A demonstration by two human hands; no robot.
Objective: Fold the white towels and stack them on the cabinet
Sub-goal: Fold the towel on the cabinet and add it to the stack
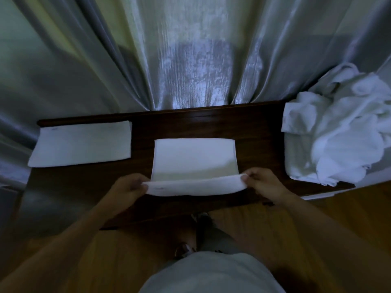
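View from above a dark wooden counter [190,125] standing against pale, shiny curtains [190,60]. At the middle of the counter lies a white towel [193,157], its far part flat on the wood and its near edge lifted. The left hand [129,187] pinches the near left corner, and the right hand [263,182] pinches the near right corner, fingers curled round the cloth. A folded white towel [81,143] lies flat at the counter's left end, apart from the one being held. A crumpled heap of white towels [338,127] sits at the right end. Below, a wooden floor [317,218] and the person's light shirt [211,273] show.
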